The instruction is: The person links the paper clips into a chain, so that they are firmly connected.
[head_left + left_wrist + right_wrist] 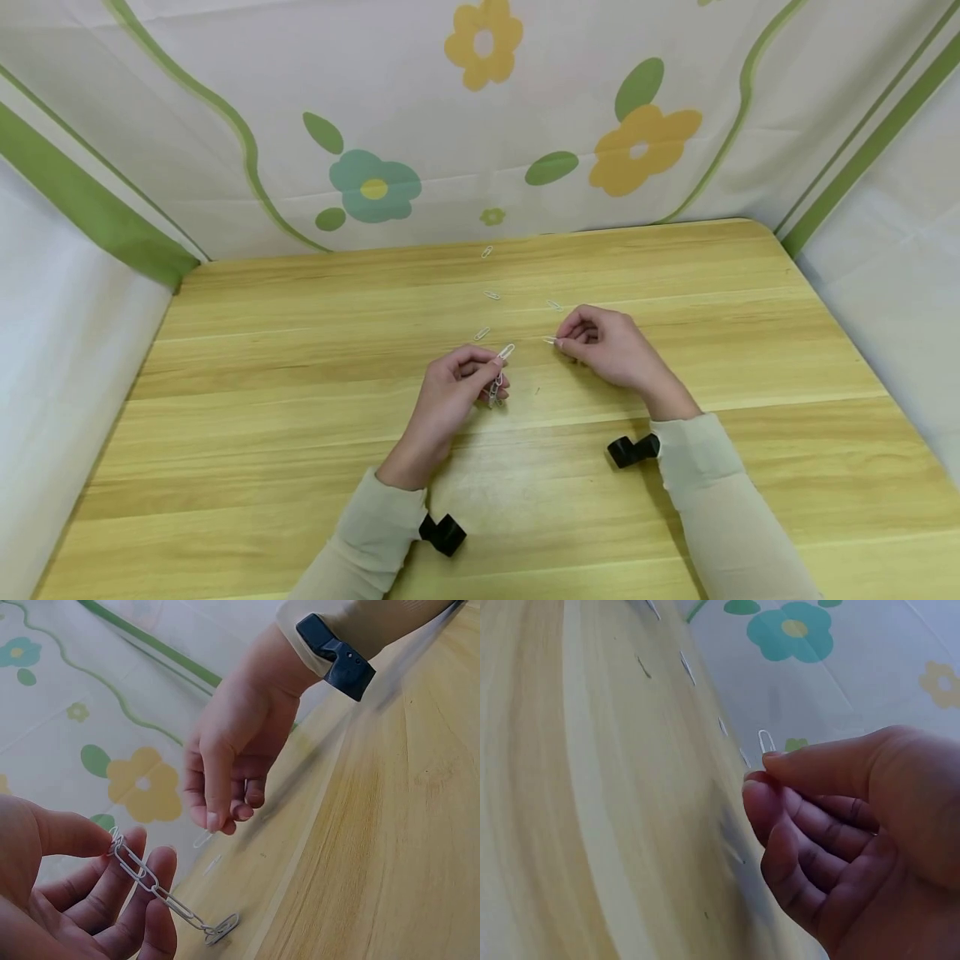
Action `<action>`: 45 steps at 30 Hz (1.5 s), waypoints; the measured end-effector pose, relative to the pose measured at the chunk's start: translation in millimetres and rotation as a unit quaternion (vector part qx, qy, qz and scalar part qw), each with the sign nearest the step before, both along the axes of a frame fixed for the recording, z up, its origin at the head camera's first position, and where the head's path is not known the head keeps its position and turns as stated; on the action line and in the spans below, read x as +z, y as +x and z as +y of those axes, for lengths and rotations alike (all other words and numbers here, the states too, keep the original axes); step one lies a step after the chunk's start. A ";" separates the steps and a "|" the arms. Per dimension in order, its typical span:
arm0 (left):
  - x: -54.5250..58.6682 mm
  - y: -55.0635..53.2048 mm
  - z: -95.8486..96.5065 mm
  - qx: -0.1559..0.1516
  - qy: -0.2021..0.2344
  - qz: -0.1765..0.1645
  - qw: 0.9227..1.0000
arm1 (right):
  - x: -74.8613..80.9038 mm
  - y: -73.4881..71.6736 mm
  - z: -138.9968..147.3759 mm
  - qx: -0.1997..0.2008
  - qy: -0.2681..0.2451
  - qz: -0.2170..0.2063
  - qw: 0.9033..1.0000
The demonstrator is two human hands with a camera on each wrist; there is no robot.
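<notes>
Between thumb and fingertips my left hand pinches one end of a chain of white paper clips. The chain hangs down past the fingers, its links hooked into one another. To the right, my right hand pinches a single white paper clip by one end, its other end sticking out past the thumb. The two hands are apart above the table, and the single clip does not touch the chain. A loose paper clip lies just beyond the right hand; another paper clip lies beyond the left.
Farther back on the wooden table lie a paper clip and another paper clip near the back edge. A flowered white curtain stands behind the table. Black wrist cameras sit on both sleeves.
</notes>
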State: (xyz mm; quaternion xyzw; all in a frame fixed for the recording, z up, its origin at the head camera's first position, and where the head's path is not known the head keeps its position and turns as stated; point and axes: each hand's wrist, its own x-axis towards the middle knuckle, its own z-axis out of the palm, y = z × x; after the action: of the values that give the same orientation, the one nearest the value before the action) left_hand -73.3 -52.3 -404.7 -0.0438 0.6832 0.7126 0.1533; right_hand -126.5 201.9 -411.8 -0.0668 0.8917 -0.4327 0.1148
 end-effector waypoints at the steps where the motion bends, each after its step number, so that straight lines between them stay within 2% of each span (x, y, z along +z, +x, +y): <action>1: 0.0 0.0 0.1 0.000 -0.001 0.000 1.000 | 0.8 0.7 -1.2 0.000 -0.009 -0.002 1.000; 6: -0.6 0.0 0.5 0.002 -0.001 0.000 1.000 | 4.9 3.5 -6.3 0.010 -0.043 -0.001 0.999; 17: 1.0 1.3 0.8 0.002 -0.001 -0.007 1.000 | 7.2 5.8 -14.2 0.030 -0.056 -0.003 0.998; 26: -1.0 1.5 1.9 0.002 -0.007 0.000 1.000 | 12.0 10.6 -20.8 0.039 -0.147 -0.028 0.988; 31: -3.5 2.5 5.5 0.005 -0.027 0.028 0.999 | 16.9 13.8 -27.2 0.036 -0.182 -0.044 0.982; 36: -4.8 3.9 8.4 0.003 -0.032 0.045 0.998 | 18.2 15.9 -33.4 0.033 -0.179 -0.038 0.983; 45: -3.7 3.9 9.3 0.010 -0.016 0.012 1.000 | 15.2 17.0 -40.6 0.043 -0.125 0.029 0.991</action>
State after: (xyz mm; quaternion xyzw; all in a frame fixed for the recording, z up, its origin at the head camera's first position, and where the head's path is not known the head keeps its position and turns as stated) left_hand -69.4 -43.0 -408.5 -0.0450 0.6956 0.7038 0.1371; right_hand -109.5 161.3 -396.6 -0.1308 0.8301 -0.5331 0.0982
